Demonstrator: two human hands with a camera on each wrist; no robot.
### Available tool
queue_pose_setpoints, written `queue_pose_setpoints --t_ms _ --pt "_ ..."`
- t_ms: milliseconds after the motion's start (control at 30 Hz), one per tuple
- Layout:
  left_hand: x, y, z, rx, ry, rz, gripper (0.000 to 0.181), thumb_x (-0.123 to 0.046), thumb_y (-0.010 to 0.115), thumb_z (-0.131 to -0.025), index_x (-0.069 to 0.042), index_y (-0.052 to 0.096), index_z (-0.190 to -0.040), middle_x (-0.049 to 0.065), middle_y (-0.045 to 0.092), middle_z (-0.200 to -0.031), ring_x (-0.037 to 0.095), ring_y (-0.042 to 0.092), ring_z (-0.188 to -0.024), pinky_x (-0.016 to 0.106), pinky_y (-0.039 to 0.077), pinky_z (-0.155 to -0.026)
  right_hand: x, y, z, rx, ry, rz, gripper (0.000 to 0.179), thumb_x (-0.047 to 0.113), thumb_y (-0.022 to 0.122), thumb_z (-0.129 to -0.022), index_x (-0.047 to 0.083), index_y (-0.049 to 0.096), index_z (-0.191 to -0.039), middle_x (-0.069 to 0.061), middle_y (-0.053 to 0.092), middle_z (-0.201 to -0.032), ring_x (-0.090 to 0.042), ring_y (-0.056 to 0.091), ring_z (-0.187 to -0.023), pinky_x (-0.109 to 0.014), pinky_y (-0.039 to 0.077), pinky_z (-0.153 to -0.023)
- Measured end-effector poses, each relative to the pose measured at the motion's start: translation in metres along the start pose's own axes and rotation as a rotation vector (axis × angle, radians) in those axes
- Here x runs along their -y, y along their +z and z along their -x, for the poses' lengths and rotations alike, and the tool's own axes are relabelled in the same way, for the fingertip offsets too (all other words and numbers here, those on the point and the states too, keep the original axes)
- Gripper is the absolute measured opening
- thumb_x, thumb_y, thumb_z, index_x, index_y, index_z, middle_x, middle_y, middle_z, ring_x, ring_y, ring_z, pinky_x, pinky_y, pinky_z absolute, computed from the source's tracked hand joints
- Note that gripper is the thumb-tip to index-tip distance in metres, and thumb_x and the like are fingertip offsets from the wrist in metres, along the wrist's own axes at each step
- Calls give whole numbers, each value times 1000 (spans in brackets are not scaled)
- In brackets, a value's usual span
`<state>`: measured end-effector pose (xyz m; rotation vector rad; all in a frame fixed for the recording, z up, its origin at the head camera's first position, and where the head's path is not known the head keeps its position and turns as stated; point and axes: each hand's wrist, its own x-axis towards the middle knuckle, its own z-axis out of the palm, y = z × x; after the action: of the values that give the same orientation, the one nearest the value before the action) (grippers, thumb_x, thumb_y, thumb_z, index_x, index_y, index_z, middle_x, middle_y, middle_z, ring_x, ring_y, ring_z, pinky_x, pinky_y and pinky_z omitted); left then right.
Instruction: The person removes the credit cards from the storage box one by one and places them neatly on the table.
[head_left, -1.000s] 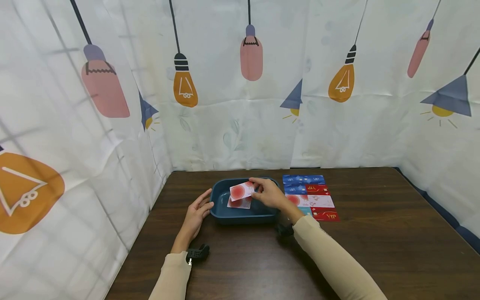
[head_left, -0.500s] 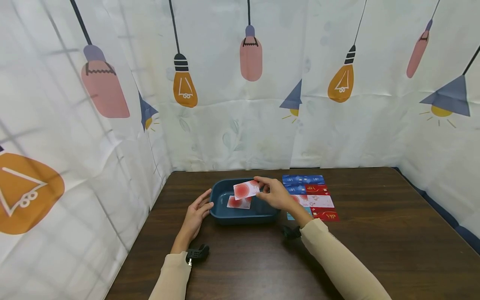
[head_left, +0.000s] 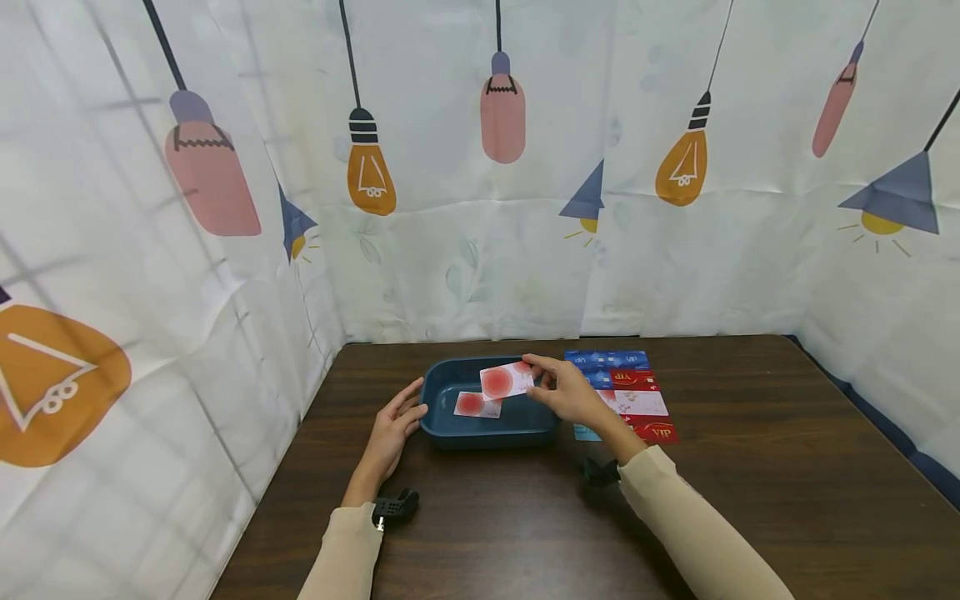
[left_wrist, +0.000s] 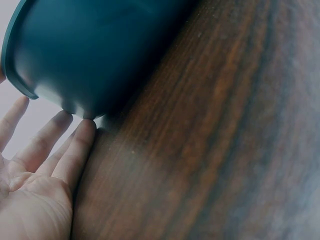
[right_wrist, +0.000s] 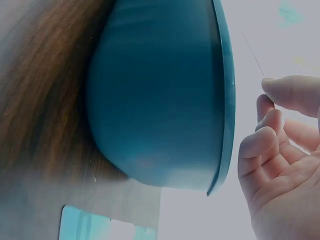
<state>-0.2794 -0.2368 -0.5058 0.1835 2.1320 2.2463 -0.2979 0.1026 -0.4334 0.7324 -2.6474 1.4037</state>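
Observation:
My right hand [head_left: 573, 392] pinches a white card with a red circle [head_left: 506, 381] between thumb and fingers, above the right part of a blue plastic basin [head_left: 442, 425]. In the right wrist view the card [right_wrist: 252, 54] shows edge-on as a thin line at the fingertips. A second card with a red circle [head_left: 471, 405] lies inside the basin, its upper right corner hidden by the held one. My left hand [head_left: 392, 429] rests against the basin's left end with fingers extended. In the left wrist view its fingertips [left_wrist: 86, 129] touch the outer wall [left_wrist: 95, 55].
Right of the basin, several cards lie in rows on the dark wood table [head_left: 750, 467]: blue VIP cards [head_left: 607, 359], red VIP cards [head_left: 651, 430], and a white floral card [head_left: 643, 403]. My right hand and wrist partly cover them. A patterned curtain [head_left: 465, 275] hangs behind the table.
My right hand has moved to the right with the pinched card, uncovering more of the card in the basin. My left hand has stayed at the basin's left end.

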Motion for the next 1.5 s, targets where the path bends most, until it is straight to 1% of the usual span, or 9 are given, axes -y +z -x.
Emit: queue_pose_setpoints --t_ms 200,300,533,733,933,1033,1267,1367,1500 --pt "0 0 -1 1 -1 3 55 -16 62 -103 -21 45 -155 16 47 -156 31 46 -142 29 52 -101 -1 -6 9 0 19 -14 56 9 74 -93 4 56 -146 -12 65 -109 -19 53 -83 -23 47 -59" --pt "0 0 0 -1 -5 -7 55 -17 62 -103 -21 46 -155 15 47 -157 31 45 -143 31 51 -103 -1 -10 14 -2 37 -19 56 10 74 -94 5 55 -147 -11 65 -110 -20 53 -85 -23 48 -61" --pt "0 0 0 4 -9 -31 56 -19 62 -103 -23 44 -156 14 45 -158 30 44 -144 36 49 -107 -8 -17 26 -1 42 -36 56 11 72 -95 5 53 -148 -10 64 -111 -21 54 -87 -24 50 -63" --pt "0 0 -1 10 1 -20 57 -19 62 -103 -21 44 -156 16 46 -157 31 45 -143 33 50 -105 -13 -24 35 -8 63 -58 58 14 73 -95 7 52 -149 -9 63 -108 -22 54 -87 -23 51 -64" --pt "0 -1 0 5 -1 -18 56 -18 62 -103 -21 44 -156 15 46 -157 30 46 -143 27 51 -101 -21 -30 43 -22 59 -62 58 14 72 -96 5 52 -149 -7 63 -106 -22 56 -85 -23 52 -64" --pt "0 0 0 3 -3 -18 57 -19 62 -103 -21 44 -156 15 46 -158 30 46 -142 26 51 -101 -25 -33 47 -28 55 -59 57 12 72 -96 4 52 -149 -9 64 -106 -22 56 -86 -24 52 -64" --pt "1 -1 0 1 -8 -16 56 -19 62 -103 -23 45 -156 14 47 -157 31 46 -142 24 51 -99 -29 -39 56 -40 76 -47 59 13 74 -94 8 53 -149 -9 65 -107 -22 56 -86 -24 54 -64" --pt "1 -1 0 1 -10 -19 56 -19 62 -103 -23 45 -156 14 47 -157 30 46 -142 24 51 -100 -31 -42 60 -43 81 -37 59 12 74 -94 7 53 -149 -9 64 -107 -22 56 -84 -24 54 -64" --pt "1 -1 0 0 -12 -18 56 -19 62 -103 -23 45 -156 14 47 -157 29 47 -141 24 51 -100 -35 -46 64 -45 67 -41 57 11 73 -94 5 53 -148 -9 63 -104 -20 56 -83 -23 53 -63"
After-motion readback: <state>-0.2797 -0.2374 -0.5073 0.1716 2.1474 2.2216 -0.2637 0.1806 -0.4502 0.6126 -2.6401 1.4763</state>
